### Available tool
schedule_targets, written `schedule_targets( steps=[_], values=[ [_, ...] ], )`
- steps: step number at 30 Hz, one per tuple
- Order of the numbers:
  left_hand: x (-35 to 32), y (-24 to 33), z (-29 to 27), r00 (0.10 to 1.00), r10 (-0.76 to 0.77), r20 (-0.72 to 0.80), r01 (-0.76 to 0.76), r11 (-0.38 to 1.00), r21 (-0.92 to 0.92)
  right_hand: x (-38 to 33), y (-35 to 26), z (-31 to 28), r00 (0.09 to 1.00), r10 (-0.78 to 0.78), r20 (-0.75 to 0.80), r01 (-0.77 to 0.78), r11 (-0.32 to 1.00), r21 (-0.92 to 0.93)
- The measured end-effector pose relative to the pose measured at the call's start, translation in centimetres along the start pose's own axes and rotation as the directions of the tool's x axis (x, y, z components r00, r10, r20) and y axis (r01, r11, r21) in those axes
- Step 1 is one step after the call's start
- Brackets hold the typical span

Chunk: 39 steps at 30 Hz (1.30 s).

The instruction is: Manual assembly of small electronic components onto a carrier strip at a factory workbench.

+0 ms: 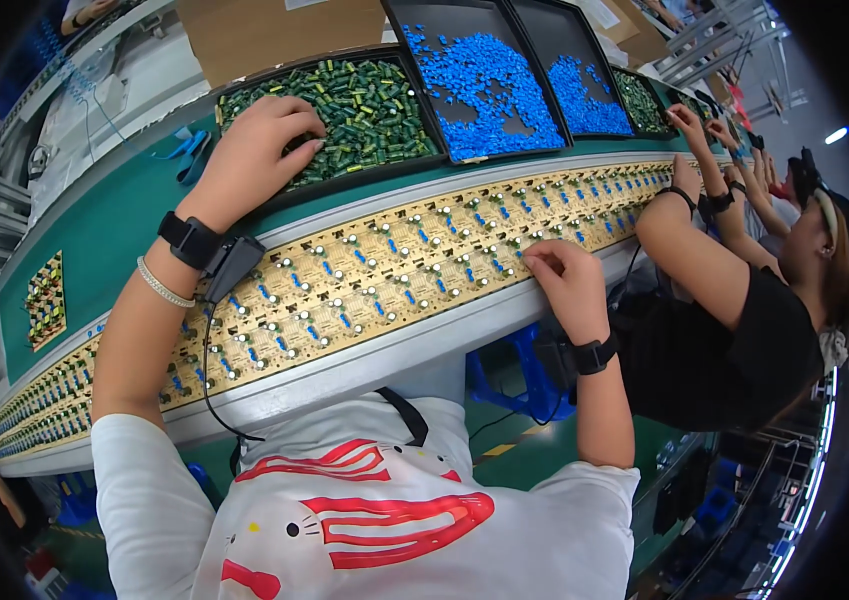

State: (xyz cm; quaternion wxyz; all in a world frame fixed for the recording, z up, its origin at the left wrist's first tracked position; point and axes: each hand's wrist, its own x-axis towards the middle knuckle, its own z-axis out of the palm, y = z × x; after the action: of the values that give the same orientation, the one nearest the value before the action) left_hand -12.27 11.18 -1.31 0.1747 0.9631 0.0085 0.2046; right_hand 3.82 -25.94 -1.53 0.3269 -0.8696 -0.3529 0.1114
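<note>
Circuit-board row (pixel 389 265), centre: left forearm (pixel 129 340) crosses it and could knock seated components (pixel 422 236) askew. Green-capacitor tray (pixel 384 173): left hand (pixel 269 150) over it, fingers curled, grasp hidden. Blue-component tray (pixel 454 18): alongside. Right hand (pixel 569 275): fingertips pinched above boards, content unclear. Wrist cable (pixel 207 370): dangling, possible snag.

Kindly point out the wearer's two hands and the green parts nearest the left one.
Left hand (pixel 258 150), head view: back of the hand.
Right hand (pixel 574 285), head view: back of the hand.
Green parts (pixel 369 112), head view: middle of the pile.
</note>
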Motion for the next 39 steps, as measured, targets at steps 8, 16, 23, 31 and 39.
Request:
schedule_targets(
  steps=[8, 16, 23, 31, 39],
  values=[
    [-0.4, 0.5, -0.1, 0.989, -0.006, -0.147, -0.010, 0.994, -0.107, -0.1, -0.5, 0.4, 0.999, -0.012, -0.038, 0.012, 1.000, -0.007],
    [-0.8, 0.3, -0.4, 0.979, -0.071, -0.191, 0.037, 0.984, -0.174, 0.5, -0.9, 0.2, 0.998, -0.029, 0.059, 0.032, 0.998, -0.047],
    [-0.7, 0.6, -2.2, 0.991, 0.026, -0.132, -0.042, 0.991, -0.125, 1.4, -3.9, -1.2, 0.918, -0.363, 0.157, 0.393, 0.786, -0.477],
    [-1.2, 5.2, -4.6, 0.971, -0.105, 0.217, 0.198, 0.860, -0.470, 11.0, -9.5, 3.3, 0.791, -0.601, 0.112, 0.611, 0.775, -0.161],
    [-1.3, 6.9, -4.6, 0.956, -0.133, 0.261, 0.243, 0.859, -0.452, 16.0, -11.2, 9.6, 0.855, -0.502, 0.134, 0.519, 0.830, -0.202]
  ],
)
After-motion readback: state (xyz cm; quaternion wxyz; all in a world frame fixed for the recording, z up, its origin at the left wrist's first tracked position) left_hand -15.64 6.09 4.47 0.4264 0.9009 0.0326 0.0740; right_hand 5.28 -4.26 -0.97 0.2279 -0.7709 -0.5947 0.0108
